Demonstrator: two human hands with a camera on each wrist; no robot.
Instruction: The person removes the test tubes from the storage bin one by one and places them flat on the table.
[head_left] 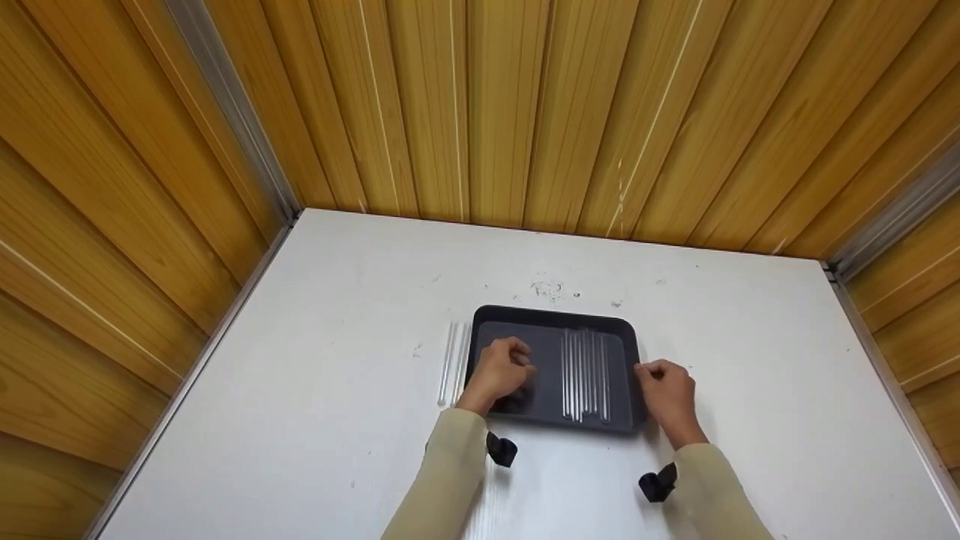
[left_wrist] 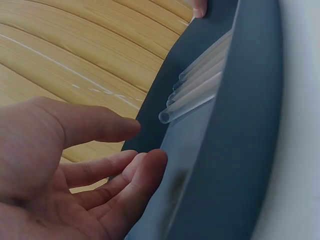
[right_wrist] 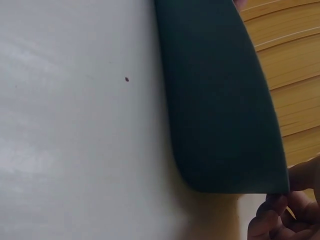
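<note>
A dark rectangular tray (head_left: 544,427) lies on the white table. Several clear tubes (head_left: 585,375) rest side by side in its right half; the left wrist view shows the rounded ends of these tubes (left_wrist: 192,87). Over the tray's left half hovers my left hand (head_left: 504,369), its thumb and fingers apart with nothing between them. My right hand (head_left: 670,390) pinches the tray's right rim between thumb and fingers, and in the right wrist view its fingertips (right_wrist: 275,202) are right at the tray's edge.
A few more clear tubes (head_left: 452,364) lie on the white table (head_left: 360,360) just left of the tray, partly behind the left hand. Yellow wood-look panels (head_left: 495,112) rise behind the table and along both sides. Dark marks (head_left: 547,289) show on the tabletop beyond the tray.
</note>
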